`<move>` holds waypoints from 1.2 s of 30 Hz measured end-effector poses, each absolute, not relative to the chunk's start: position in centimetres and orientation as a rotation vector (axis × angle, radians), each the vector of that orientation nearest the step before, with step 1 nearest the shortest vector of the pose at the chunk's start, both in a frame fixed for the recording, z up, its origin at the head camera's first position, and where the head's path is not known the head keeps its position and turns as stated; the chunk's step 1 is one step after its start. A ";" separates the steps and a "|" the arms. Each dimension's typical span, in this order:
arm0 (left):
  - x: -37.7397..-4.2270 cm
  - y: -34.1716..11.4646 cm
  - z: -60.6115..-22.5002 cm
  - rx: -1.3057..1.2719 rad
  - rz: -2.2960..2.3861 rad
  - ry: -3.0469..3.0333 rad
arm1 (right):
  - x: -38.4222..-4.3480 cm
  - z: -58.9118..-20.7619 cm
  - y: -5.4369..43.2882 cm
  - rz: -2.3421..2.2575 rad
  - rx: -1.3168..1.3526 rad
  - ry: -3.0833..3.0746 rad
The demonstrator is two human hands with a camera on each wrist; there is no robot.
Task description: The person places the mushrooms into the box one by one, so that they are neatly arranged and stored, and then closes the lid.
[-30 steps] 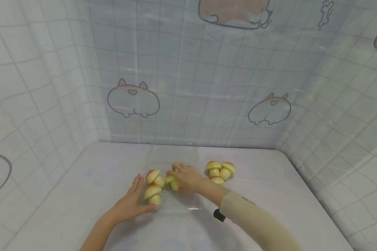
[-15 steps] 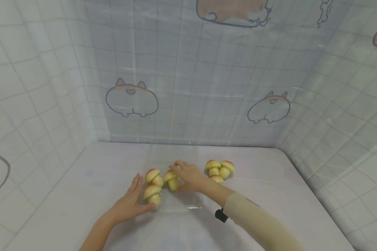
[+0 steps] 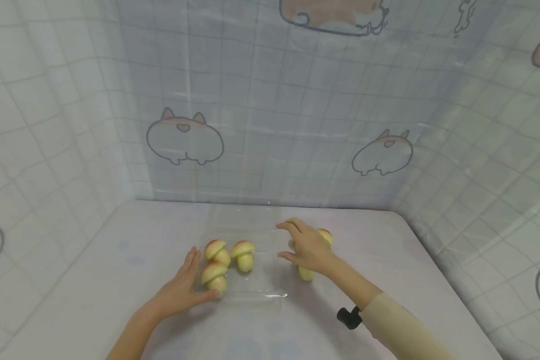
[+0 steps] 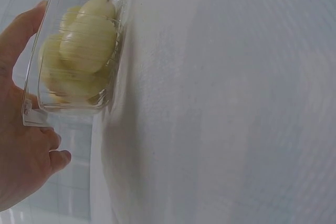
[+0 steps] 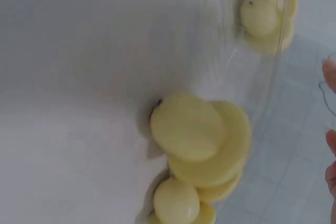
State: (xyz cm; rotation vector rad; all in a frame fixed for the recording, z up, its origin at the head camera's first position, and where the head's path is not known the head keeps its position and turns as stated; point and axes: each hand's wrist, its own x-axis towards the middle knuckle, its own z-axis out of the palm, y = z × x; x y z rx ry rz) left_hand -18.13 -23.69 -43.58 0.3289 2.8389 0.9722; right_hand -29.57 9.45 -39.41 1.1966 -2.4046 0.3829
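Note:
A clear plastic clamshell box sits mid-table. Inside are 3 yellow mushroom-shaped pieces with red-tinted caps: two stacked along the left side, and one mushroom piece beside them. My left hand rests against the box's left side, fingers straight and thumb at its front corner; the left wrist view shows that hand around the box wall. To the right of the box, my right hand hovers with fingers and thumb spread over more mushroom pieces, partly hiding them. Seen from the right wrist, the nearest mushroom piece lies below the fingertips.
The box's transparent lid lies folded back towards the rear of the white table. Grid-patterned cloth walls with cartoon drawings enclose the back and both sides. A black wrist device is by the right sleeve.
My right hand has let go of a mushroom piece in the box and moved right, over the loose pieces. The left hand stays at the box's side.

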 end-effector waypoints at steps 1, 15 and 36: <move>-18.1 -23.7 -43.6 0.333 0.971 2.838 | -29.5 -39.3 10.0 0.400 1.196 -2.383; -18.2 -23.7 -43.6 0.318 0.981 2.842 | -28.5 -39.7 14.1 0.531 1.215 -2.394; -18.0 -23.7 -43.6 0.321 1.000 2.839 | -28.4 -42.8 16.0 0.464 1.250 -2.410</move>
